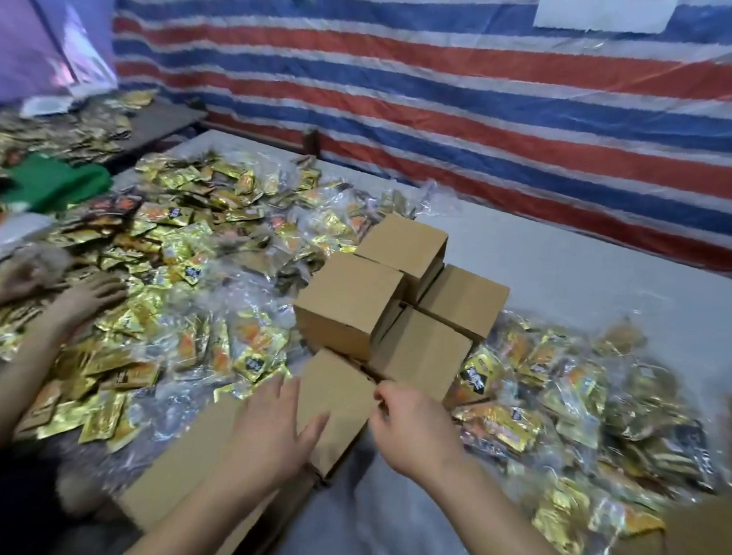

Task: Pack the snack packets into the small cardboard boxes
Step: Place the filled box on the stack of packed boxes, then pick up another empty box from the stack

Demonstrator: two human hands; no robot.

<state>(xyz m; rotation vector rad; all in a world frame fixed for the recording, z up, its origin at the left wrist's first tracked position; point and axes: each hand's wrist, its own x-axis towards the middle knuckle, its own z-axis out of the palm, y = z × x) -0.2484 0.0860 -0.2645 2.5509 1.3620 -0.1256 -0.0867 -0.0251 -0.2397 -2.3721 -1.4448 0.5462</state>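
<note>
A small brown cardboard box [341,397] lies closed in front of me on the table. My left hand [276,425] rests flat on its left side with the fingers spread. My right hand [411,432] is at the box's right edge, its fingers curled against the cardboard. Just behind stand several more closed small boxes [380,295], stacked in a cluster. Shiny gold snack packets [214,235] cover the table to the left, and more gold packets [561,406] lie heaped on the right.
Another person's two hands [79,296] rest on the packets at the left edge. A flat piece of cardboard [193,459] lies under my left forearm. A green cloth [59,185] sits at the far left. A striped tarpaulin [449,103] hangs behind the table.
</note>
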